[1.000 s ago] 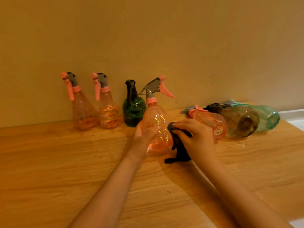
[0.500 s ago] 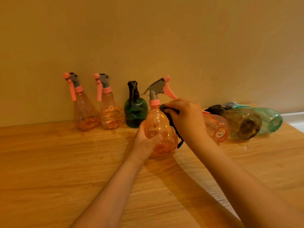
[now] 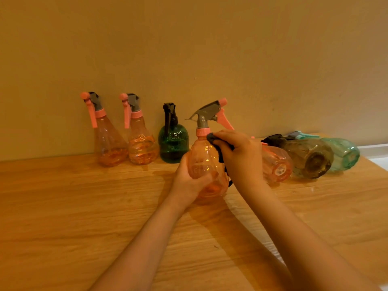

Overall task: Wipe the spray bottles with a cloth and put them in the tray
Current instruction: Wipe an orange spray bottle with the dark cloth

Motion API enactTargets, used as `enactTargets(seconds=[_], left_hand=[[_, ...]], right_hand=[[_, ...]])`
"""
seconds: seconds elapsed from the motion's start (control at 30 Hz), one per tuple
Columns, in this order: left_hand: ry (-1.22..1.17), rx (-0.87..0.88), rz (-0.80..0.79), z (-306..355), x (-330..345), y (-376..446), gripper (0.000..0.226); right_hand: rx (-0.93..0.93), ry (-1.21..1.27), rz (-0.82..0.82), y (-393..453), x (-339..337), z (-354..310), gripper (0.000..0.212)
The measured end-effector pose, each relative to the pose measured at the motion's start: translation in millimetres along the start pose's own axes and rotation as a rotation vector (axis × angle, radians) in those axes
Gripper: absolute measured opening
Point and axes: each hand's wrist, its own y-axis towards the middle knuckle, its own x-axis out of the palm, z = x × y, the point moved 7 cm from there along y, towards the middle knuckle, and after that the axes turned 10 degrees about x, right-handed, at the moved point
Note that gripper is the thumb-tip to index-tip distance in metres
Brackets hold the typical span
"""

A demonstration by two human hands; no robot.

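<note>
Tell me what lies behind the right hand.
Behind the right hand lies a pink bottle on its side, base toward the camera. Its neck and sprayer are mostly covered by the hand. Between the hand and the held bottle is a dark cloth, mostly hidden.

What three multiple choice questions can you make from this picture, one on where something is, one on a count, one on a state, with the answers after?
1. Where is the dark cloth?
A. flat on the table
B. pressed near the neck of the held orange bottle
C. draped over the green bottle

2. How many bottles lie on their sides at the right?
A. one
B. three
C. five

3. What is the left hand doing?
A. gripping the bottle's lower body
B. resting flat on the table
C. pulling the trigger

Answers: B, the right hand holds the cloth just below the collar; B, an orange, a brown and a teal one lie there; A, its fingers wrap the base.
</note>
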Motion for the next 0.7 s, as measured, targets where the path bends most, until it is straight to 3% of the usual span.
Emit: enactTargets(seconds=[0.37,0.53,0.7], left_hand=[[-0.087,-0.078,0.075,-7,-6,1,0.072],[-0.136,-0.098,0.134,-10,-10,2,0.055],[-0.178,-0.112,0.152,-14,-13,4,0.075]], right_hand=[[0.04,0.124,-0.163,-43,-14,41,0.021],[0.002,0.098,-0.272,-55,-12,44,0.016],[-0.015,0.072,-0.34,-57,-11,44,0.017]])
